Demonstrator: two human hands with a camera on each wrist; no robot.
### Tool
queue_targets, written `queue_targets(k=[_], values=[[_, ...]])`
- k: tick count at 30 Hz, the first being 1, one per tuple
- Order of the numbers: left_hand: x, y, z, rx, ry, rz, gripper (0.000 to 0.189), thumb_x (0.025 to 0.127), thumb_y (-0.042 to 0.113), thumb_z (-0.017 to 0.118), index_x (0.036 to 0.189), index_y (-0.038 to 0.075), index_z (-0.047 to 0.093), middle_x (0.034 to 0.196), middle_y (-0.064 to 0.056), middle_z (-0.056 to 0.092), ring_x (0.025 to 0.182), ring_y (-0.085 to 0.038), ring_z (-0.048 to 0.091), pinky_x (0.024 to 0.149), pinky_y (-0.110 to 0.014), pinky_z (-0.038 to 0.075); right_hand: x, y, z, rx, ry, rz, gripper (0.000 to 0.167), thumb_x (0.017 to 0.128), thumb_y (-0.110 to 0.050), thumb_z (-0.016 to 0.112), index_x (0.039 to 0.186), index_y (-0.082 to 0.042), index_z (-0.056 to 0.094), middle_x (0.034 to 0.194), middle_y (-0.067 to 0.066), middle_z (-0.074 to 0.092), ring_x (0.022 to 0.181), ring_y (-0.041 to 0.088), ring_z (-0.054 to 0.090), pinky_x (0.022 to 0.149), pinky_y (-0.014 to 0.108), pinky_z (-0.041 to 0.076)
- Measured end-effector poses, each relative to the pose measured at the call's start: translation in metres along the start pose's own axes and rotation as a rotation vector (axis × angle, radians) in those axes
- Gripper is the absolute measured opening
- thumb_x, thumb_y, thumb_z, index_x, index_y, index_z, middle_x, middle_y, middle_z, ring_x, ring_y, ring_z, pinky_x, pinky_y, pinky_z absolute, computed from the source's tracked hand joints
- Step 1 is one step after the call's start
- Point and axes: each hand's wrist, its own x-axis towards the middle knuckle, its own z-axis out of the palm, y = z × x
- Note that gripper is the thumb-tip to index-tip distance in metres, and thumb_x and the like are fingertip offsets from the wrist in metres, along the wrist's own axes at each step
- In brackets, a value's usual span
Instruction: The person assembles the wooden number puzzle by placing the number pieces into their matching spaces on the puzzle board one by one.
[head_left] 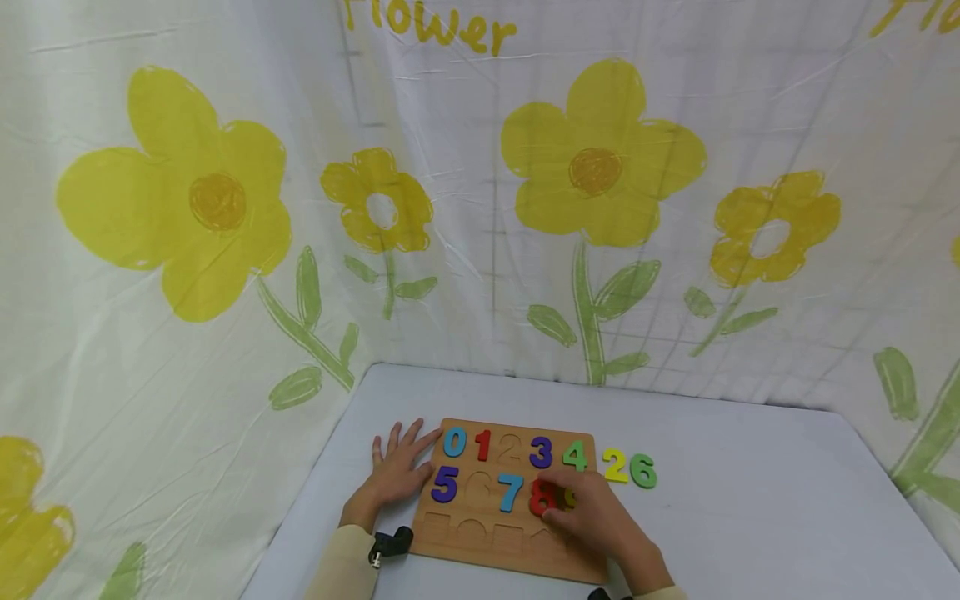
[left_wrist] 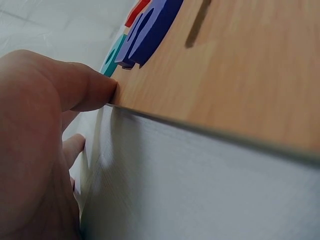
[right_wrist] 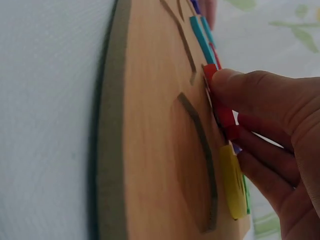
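Observation:
A wooden number puzzle board lies on the white table. My right hand pinches the red number 8 between thumb and fingers at its slot; in the right wrist view the red 8 sits close over the board. Beside it is the yellow 9, partly hidden by the hand in the head view. My left hand rests at the board's left edge with fingers spread, its thumb touching the edge. Near that hand stand the blue 0 and purple 5.
On the board are the red 1, purple 3, green 4 and blue 7. Bare recesses show for 2 and 6. A yellow 2 and green 6 lie on the table right of the board.

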Motion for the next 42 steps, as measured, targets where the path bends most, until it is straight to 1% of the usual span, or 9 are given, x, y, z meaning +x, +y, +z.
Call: queue_targets(k=[3, 5, 12, 15, 22, 29, 35, 38, 42], values=[[0.001, -0.001, 0.001, 0.007, -0.002, 0.000, 0.059, 0.104, 0.019, 0.063, 0.162, 0.019, 0.055, 0.179, -0.022, 0.028, 0.167, -0.057, 0.005, 0.126, -0.081, -0.010, 0.000, -0.002, 0.001, -0.016, -0.004, -0.002, 0.050, 0.092, -0.028, 0.089, 0.139, -0.016, 0.076, 0.135, -0.001, 0.078, 0.126, 0.023, 0.073, 0.106, 0.050, 0.061], [0.001, -0.002, 0.001, 0.002, 0.001, 0.003, 0.059, 0.103, 0.019, 0.063, 0.161, 0.018, 0.056, 0.179, -0.023, 0.029, 0.166, -0.058, 0.005, 0.125, -0.081, -0.010, 0.000, -0.003, 0.001, -0.029, -0.002, -0.002, 0.049, 0.092, -0.027, 0.089, 0.138, -0.017, 0.076, 0.133, -0.002, 0.079, 0.125, 0.023, 0.073, 0.106, 0.051, 0.061], [0.000, -0.002, 0.001, 0.003, -0.001, 0.001, 0.059, 0.103, 0.019, 0.063, 0.162, 0.019, 0.055, 0.179, -0.022, 0.028, 0.167, -0.057, 0.005, 0.126, -0.081, -0.009, 0.001, -0.008, 0.001, -0.065, -0.003, -0.006, 0.050, 0.092, -0.029, 0.090, 0.138, -0.016, 0.077, 0.128, -0.004, 0.080, 0.116, 0.017, 0.073, 0.100, 0.046, 0.062], [0.000, -0.002, 0.001, -0.001, 0.000, 0.002, 0.059, 0.103, 0.018, 0.063, 0.161, 0.019, 0.056, 0.179, -0.022, 0.029, 0.167, -0.057, 0.006, 0.125, -0.081, -0.009, 0.001, -0.009, 0.001, -0.073, -0.005, -0.005, 0.051, 0.092, -0.029, 0.090, 0.139, -0.016, 0.076, 0.128, -0.003, 0.080, 0.116, 0.016, 0.073, 0.100, 0.045, 0.063], [0.000, -0.002, 0.001, 0.004, -0.001, 0.001, 0.059, 0.103, 0.018, 0.063, 0.161, 0.018, 0.056, 0.179, -0.022, 0.029, 0.167, -0.057, 0.006, 0.125, -0.082, -0.009, 0.001, -0.009, -0.001, -0.044, 0.006, -0.017, 0.051, 0.092, -0.027, 0.089, 0.140, -0.013, 0.075, 0.130, -0.001, 0.079, 0.117, 0.018, 0.073, 0.101, 0.046, 0.063], [0.000, -0.002, 0.002, 0.008, -0.003, 0.000, 0.059, 0.103, 0.019, 0.063, 0.161, 0.019, 0.056, 0.179, -0.022, 0.029, 0.166, -0.057, 0.006, 0.125, -0.082, -0.008, -0.001, 0.000, -0.004, -0.036, 0.032, -0.031, 0.050, 0.093, -0.030, 0.089, 0.139, -0.016, 0.076, 0.135, -0.004, 0.079, 0.121, 0.017, 0.074, 0.102, 0.044, 0.063], [0.002, -0.004, 0.003, 0.011, 0.000, -0.001, 0.059, 0.103, 0.019, 0.063, 0.162, 0.020, 0.056, 0.179, -0.022, 0.029, 0.167, -0.057, 0.005, 0.125, -0.081, -0.009, -0.007, 0.003, -0.015, -0.047, 0.083, -0.011, 0.050, 0.091, -0.029, 0.090, 0.139, -0.018, 0.077, 0.135, -0.006, 0.079, 0.129, 0.022, 0.073, 0.105, 0.048, 0.062], [0.002, -0.004, 0.003, 0.009, 0.001, -0.001, 0.059, 0.103, 0.019, 0.064, 0.161, 0.019, 0.056, 0.179, -0.022, 0.029, 0.167, -0.057, 0.006, 0.125, -0.081, -0.009, -0.011, 0.004, -0.023, -0.062, 0.106, 0.007, 0.053, 0.090, -0.030, 0.091, 0.139, -0.018, 0.077, 0.135, -0.005, 0.079, 0.129, 0.025, 0.074, 0.105, 0.051, 0.062], [0.001, -0.003, 0.003, 0.008, -0.001, -0.001, 0.059, 0.103, 0.019, 0.064, 0.161, 0.020, 0.056, 0.179, -0.022, 0.029, 0.167, -0.057, 0.006, 0.125, -0.081, -0.009, -0.017, 0.009, -0.038, -0.035, 0.119, 0.039, 0.054, 0.090, -0.032, 0.092, 0.140, -0.019, 0.076, 0.137, -0.003, 0.078, 0.130, 0.029, 0.073, 0.104, 0.054, 0.061]])
